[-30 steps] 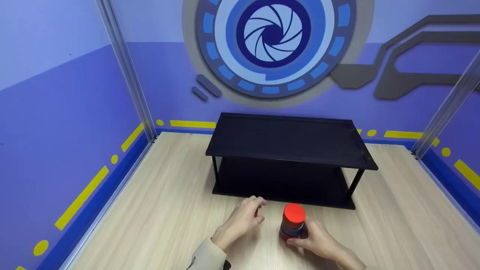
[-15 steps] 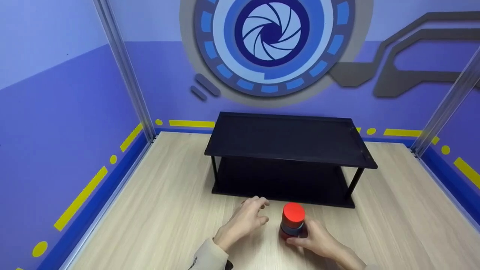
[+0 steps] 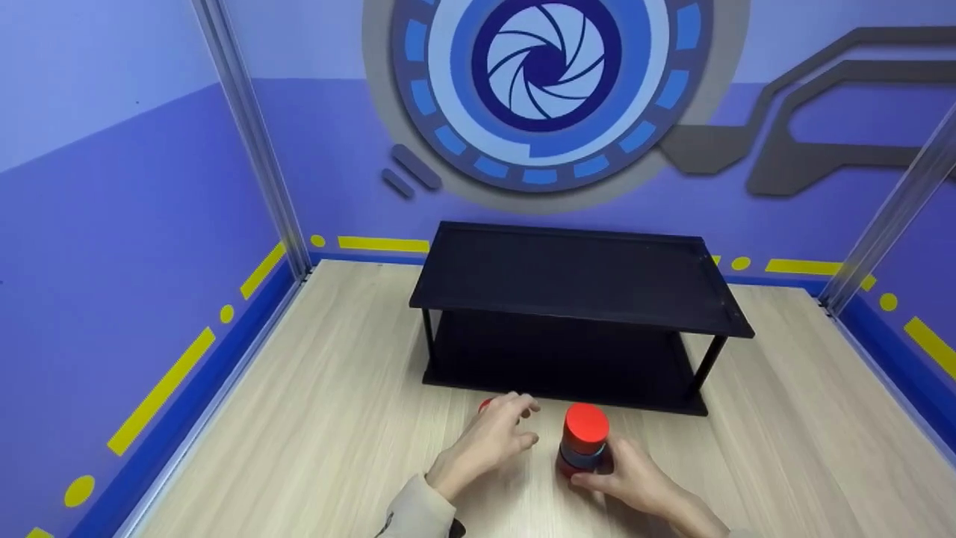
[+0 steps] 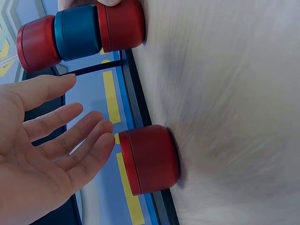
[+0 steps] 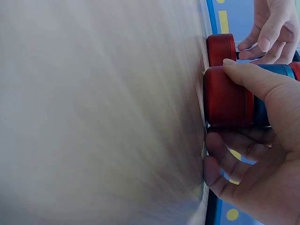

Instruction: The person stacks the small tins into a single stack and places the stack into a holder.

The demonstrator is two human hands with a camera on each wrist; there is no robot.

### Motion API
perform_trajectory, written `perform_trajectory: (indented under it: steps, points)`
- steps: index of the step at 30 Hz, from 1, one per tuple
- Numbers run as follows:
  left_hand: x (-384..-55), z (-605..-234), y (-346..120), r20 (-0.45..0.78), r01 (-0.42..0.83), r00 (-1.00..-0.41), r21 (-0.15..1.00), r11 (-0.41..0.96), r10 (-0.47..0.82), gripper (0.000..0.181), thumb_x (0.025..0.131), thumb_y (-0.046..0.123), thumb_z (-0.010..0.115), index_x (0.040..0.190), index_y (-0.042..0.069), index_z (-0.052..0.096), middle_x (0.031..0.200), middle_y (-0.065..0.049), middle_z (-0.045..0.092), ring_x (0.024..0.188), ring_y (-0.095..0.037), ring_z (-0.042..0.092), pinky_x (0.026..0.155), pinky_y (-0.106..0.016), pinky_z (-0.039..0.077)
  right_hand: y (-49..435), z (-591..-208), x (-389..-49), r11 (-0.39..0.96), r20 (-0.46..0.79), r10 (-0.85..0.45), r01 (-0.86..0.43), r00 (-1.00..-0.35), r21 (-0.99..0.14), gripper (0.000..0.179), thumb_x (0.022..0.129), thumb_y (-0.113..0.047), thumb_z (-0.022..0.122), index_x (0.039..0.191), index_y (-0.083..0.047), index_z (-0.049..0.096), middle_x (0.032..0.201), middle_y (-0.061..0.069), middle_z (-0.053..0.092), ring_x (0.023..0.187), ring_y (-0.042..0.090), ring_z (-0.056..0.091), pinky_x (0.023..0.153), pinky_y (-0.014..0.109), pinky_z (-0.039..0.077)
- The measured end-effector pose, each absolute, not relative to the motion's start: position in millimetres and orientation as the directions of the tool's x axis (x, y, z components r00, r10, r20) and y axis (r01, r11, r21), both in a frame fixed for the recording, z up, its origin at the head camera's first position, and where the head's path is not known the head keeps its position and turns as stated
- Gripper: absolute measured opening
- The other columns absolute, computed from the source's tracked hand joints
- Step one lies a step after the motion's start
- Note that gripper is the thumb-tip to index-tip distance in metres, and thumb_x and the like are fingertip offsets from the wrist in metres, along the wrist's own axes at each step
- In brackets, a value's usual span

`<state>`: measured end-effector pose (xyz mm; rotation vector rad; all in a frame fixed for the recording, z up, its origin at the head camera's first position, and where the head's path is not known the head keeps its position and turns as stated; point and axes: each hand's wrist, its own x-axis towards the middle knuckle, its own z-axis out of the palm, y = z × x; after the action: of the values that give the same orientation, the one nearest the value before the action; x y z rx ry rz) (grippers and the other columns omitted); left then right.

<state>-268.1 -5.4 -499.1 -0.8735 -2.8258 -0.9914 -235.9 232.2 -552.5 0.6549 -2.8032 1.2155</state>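
A stack of three small round lidded tins stands upright on the table. Its bottom red tin (image 5: 227,96) and top red tin (image 3: 586,426) enclose a blue tin (image 4: 78,33). My right hand (image 3: 638,478) holds the bottom red tin, thumb on one side and fingers round the other. Left of the stack, another red tin (image 4: 151,159) stands alone, mostly hidden behind my left hand (image 3: 489,437) in the head view. That hand's fingers are loosely spread, with nothing between them and the thumb. Its fingertips are close to the lone tin's lid; I cannot tell whether they touch.
A black two-tier shelf (image 3: 582,280) stands behind the hands, near the back wall. Its lower tier (image 3: 556,366) lies almost at table level, under the upper board. Bare wooden table (image 3: 321,418) extends left and right of the shelf. Blue-purple panels (image 3: 149,246) enclose the sides and back.
My left hand has loosened and shifted slightly right; the lone red tin, glimpsed inside its grasp a second ago, now shows behind its far side. The right hand and stack stay put.
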Motion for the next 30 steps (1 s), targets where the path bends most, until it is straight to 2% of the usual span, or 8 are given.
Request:
perform_trajectory:
  steps: [12,21,30]
  points:
    - [-268.6,-502.2,-4.2,0.182,0.511,-0.836,0.602,0.613,0.518,0.032,0.077,0.017,0.068,0.108,0.016,0.059,0.101,-0.004,0.061,0.091,-0.017,0.059,0.069,-0.018,0.046,232.0,-553.8,-235.4,0.616,0.167,-0.362,-0.37,-0.917,-0.695,0.055,0.069,-0.039,0.074,0.115,-0.017,0.053,0.108,-0.008,0.061,0.102,0.009,0.056,0.089,0.035,0.044]
    - [-268.0,-504.5,-2.5,0.206,0.534,-0.822,0.604,0.592,0.531,0.032,0.075,0.015,0.067,0.107,0.013,0.061,0.099,-0.001,0.061,0.09,-0.014,0.059,0.07,-0.018,0.046,231.5,-554.5,-234.5,0.577,0.214,-0.38,-0.411,-0.9,-0.706,0.051,0.07,-0.04,0.073,0.113,-0.018,0.055,0.104,-0.007,0.063,0.093,0.006,0.058,0.08,0.026,0.048]
    - [-267.5,-505.6,-2.8,0.195,0.523,-0.823,0.624,0.581,0.533,0.032,0.076,0.016,0.067,0.107,0.011,0.06,0.099,-0.003,0.061,0.09,-0.016,0.059,0.069,-0.018,0.046,231.8,-555.4,-234.1,0.57,0.216,-0.383,-0.414,-0.898,-0.71,0.048,0.07,-0.039,0.072,0.111,-0.019,0.056,0.103,-0.007,0.063,0.093,0.005,0.059,0.08,0.025,0.047]
